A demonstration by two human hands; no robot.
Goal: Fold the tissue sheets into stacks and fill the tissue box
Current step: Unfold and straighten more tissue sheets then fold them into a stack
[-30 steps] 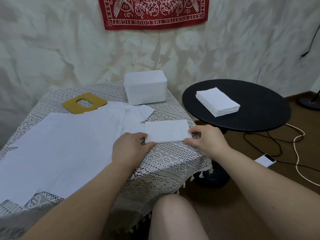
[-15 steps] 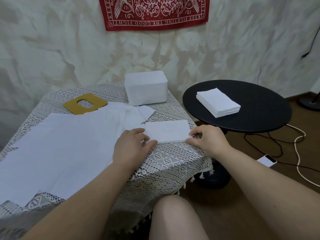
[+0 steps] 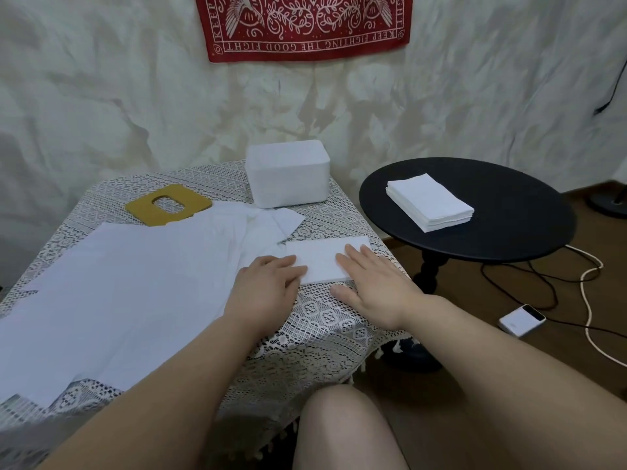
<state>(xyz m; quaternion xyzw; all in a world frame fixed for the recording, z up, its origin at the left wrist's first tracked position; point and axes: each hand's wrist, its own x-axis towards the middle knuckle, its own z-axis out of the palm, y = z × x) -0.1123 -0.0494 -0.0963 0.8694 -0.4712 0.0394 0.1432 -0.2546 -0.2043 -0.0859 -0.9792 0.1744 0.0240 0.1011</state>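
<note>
Both hands lie flat with straight fingers, the left hand [image 3: 266, 283] and the right hand [image 3: 373, 283] pressing the folded tissue [image 3: 322, 261] on the lace tabletop [image 3: 325, 320]. Unfolded tissue sheets [image 3: 118, 283] lie beside it, the white tissue box [image 3: 287, 174] behind them, a folded stack [image 3: 429, 201] on the black round table [image 3: 509, 228]

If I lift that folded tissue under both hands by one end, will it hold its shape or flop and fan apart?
The folded tissue will probably flop: it looks thin and soft, lying flat under the left hand and right hand. Its layers seem loose, so they may fan apart. It looks light, so a push could slide it on the lace cloth or bunch it.
</note>
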